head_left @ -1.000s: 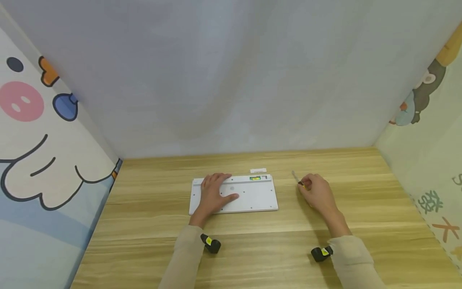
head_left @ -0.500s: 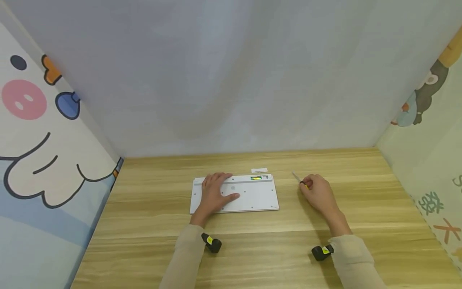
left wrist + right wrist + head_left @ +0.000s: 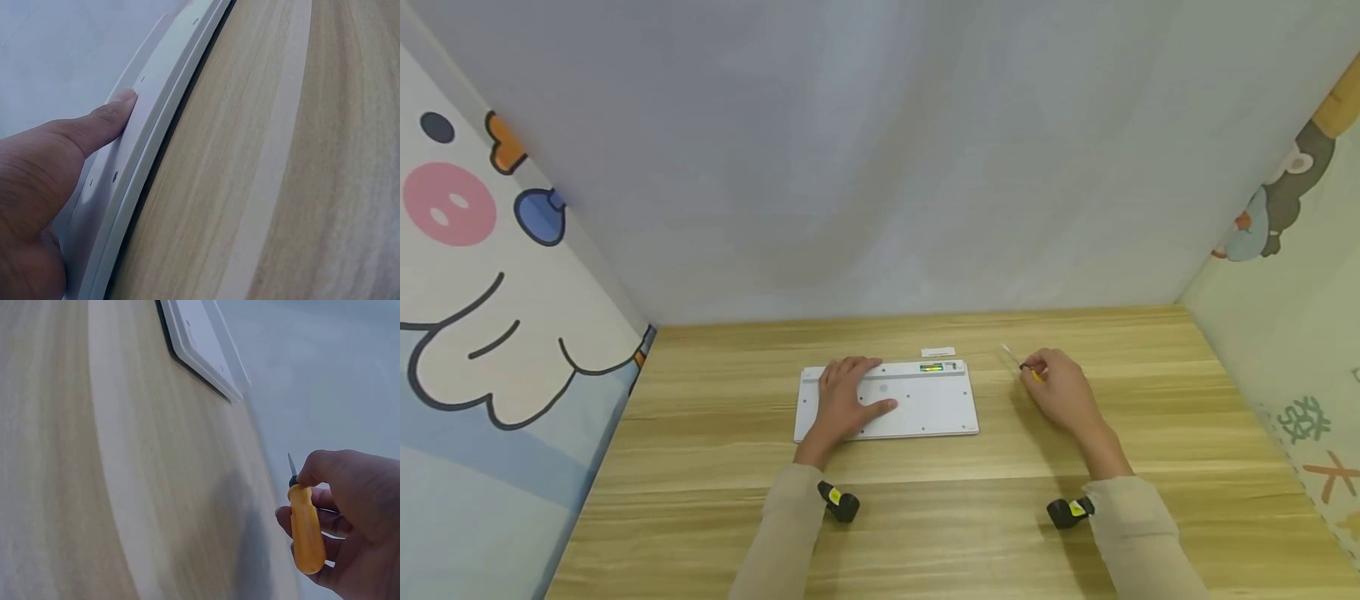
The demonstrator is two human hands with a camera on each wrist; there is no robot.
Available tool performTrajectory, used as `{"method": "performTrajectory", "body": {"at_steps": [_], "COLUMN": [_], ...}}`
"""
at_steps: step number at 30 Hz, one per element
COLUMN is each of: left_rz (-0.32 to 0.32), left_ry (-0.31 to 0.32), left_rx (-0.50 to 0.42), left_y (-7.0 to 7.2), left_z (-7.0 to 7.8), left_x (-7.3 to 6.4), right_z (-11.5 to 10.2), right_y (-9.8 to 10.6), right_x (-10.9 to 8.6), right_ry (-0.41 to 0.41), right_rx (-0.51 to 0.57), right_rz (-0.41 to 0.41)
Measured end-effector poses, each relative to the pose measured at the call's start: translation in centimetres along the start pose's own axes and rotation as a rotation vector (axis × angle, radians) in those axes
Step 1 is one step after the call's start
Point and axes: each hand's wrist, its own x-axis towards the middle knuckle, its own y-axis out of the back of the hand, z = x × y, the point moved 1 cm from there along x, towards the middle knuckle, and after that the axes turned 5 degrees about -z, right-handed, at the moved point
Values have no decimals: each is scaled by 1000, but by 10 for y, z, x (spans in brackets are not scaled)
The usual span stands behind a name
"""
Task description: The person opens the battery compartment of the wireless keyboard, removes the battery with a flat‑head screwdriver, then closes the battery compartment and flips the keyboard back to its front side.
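Note:
A white keyboard point(image 3: 940, 410) lies underside up on the table, with small screws dotted over its back. At its far right, the battery slot stands uncovered and a green-and-yellow battery point(image 3: 932, 367) shows inside. My left hand point(image 3: 841, 404) rests spread on the keyboard's left half, the thumb pointing right across the back. To the right of the keyboard, my right hand point(image 3: 1062, 390) holds a small screwdriver point(image 3: 306, 528) with a yellow-orange handle and black collar, its thin metal shaft pointing away and to the left. Fingers and thumb pinch around the handle.
A small white strip, like a battery cover point(image 3: 937, 352), lies just behind the keyboard's far edge. The wooden table point(image 3: 940, 533) meets a pale wall point(image 3: 880, 208) at the back. Black cameras are strapped at both wrists.
My right hand has lifted slightly and moved away from me, and the screwdriver's tip has swung a little up and left. The left hand and keyboard stay put.

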Motion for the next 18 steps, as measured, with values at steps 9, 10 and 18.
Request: {"method": "performTrajectory", "body": {"at_steps": [9, 10, 18], "left_rz": [13, 12, 13], "left_ry": [2, 4, 2], "left_rx": [15, 15, 24], "left_y": [-1, -1, -1], "left_z": [-2, -2, -2], "left_x": [2, 2, 4], "right_z": [-11, -12, -17], "right_y": [3, 3, 1], "right_x": [11, 12, 23], "right_ry": [24, 29, 53], "right_rx": [12, 10, -1], "right_rz": [-34, -37, -61]}}
